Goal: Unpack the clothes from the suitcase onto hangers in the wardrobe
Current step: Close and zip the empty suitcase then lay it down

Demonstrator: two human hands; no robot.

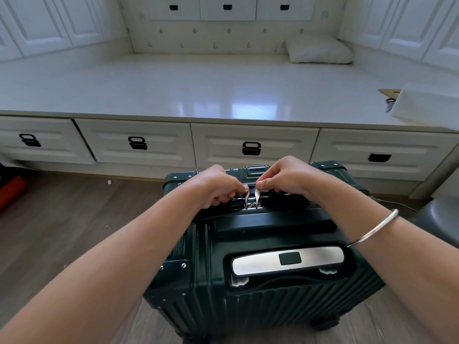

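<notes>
Pinching the two metal zipper pulls point(252, 198), the fingers point(241, 189) of both hands are clamped: left hand point(218, 187) on the left one, right hand point(283, 177) on the right one. The pulls sit side by side on top of the dark green suitcase point(248, 301). The suitcase stands upright on the wooden floor point(74, 219), just in front of a white platform point(173, 90) with drawers. A silver bangle point(375, 228) is on the right wrist.

Home bedroom, white built-in platform point(173, 90) with drawers point(135, 142) at twelve o'clock, pillow point(319, 49) at one o'clock, panelled wardrobe doors point(42, 23) at ten o'clock, wood-look floor point(62, 232)
</notes>
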